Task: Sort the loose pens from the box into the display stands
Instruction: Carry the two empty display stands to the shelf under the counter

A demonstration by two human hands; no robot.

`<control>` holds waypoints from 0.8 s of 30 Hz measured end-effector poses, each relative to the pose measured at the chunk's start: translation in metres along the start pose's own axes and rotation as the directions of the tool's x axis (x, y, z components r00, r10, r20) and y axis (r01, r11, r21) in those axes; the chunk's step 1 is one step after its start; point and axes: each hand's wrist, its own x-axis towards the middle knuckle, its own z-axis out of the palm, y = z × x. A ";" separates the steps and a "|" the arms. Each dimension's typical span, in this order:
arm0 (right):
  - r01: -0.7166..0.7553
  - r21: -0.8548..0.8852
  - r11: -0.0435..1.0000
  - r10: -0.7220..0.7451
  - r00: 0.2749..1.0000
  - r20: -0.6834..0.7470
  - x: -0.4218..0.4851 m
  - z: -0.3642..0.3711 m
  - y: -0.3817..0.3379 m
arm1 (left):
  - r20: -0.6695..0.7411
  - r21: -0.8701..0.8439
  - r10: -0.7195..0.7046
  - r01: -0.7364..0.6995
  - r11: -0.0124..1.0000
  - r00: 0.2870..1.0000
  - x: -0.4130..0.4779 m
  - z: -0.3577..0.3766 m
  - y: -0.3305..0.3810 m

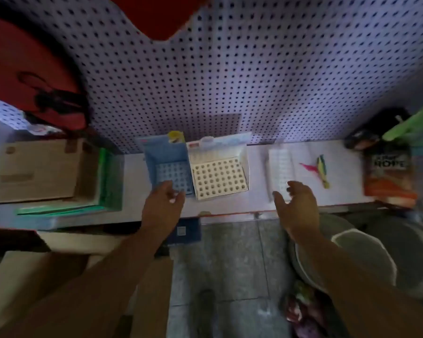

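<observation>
Three pen display stands with grids of holes stand on a white shelf: a blue stand, a white stand beside it, and a blurred white stand further right. My left hand hovers at the blue stand's front edge with fingers loosely spread, holding nothing. In front of the right white stand, my right hand is spread and empty too. A couple of coloured pens lie loose on the shelf at the right. No pens stand in the holes.
A brown cardboard box sits at the left beside a green tray. An orange and black package stands at the right. A pegboard wall rises behind the shelf. Buckets stand on the tiled floor below.
</observation>
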 end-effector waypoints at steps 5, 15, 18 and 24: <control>0.053 -0.085 0.995 -0.057 0.997 -0.043 0.033 0.027 0.010 | 0.084 0.027 0.061 -0.063 0.998 0.995 0.050 0.040 0.002; 0.007 -0.126 0.992 -0.010 1.000 -0.016 0.047 0.053 0.013 | -0.054 0.197 0.178 -0.165 0.966 0.982 0.077 0.074 -0.010; 0.014 -0.155 0.988 -0.018 1.000 -0.021 0.046 0.056 0.014 | -0.049 0.243 0.180 -0.164 0.956 0.982 0.080 0.077 -0.009; 0.039 -0.189 0.981 -0.048 0.998 -0.043 0.045 0.053 0.014 | -0.056 0.290 0.249 -0.223 0.931 0.967 0.084 0.074 -0.007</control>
